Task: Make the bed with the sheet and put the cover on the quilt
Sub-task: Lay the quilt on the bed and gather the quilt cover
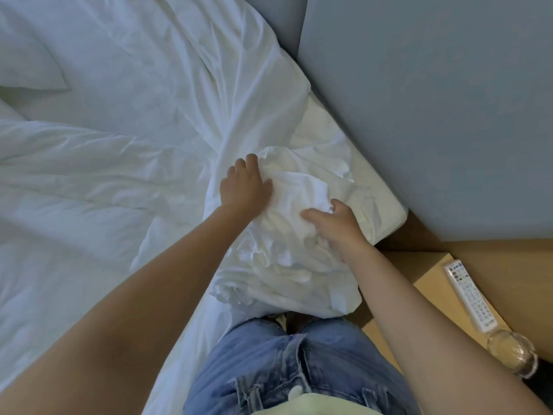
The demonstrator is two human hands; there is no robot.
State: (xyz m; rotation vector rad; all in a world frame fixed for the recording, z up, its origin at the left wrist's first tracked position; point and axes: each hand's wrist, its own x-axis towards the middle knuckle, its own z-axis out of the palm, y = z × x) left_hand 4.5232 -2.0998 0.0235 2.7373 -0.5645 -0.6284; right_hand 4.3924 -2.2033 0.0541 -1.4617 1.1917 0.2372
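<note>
**A:** Where did we have the sheet (287, 241)?

**B:** It was bunched on the near corner of the mattress (386, 211), at twelve o'clock from our knees. The mattress's cream corner showed at three o'clock of the bunch.

**A:** And our hands?

**B:** Our left hand (244, 181) sat at the bunch's eleven o'clock edge, with its fingers curled into the cloth. Our right hand (338, 226) was at the bunch's three o'clock, thumb stretched out and fingers dug into a fold. Both were clamped on the sheet, apart from each other.

**A:** The quilt?

**B:** The quilt (74, 181) lay rumpled on the bed at nine o'clock of our hands. A pillow (30, 55) lay beyond it at ten o'clock.

**A:** What did we see beside the bed?

**B:** A wooden desk (431, 283) stood at four o'clock. It carried a white remote (469, 295) and a clear bottle (511, 354) just beside the remote's near end.
</note>
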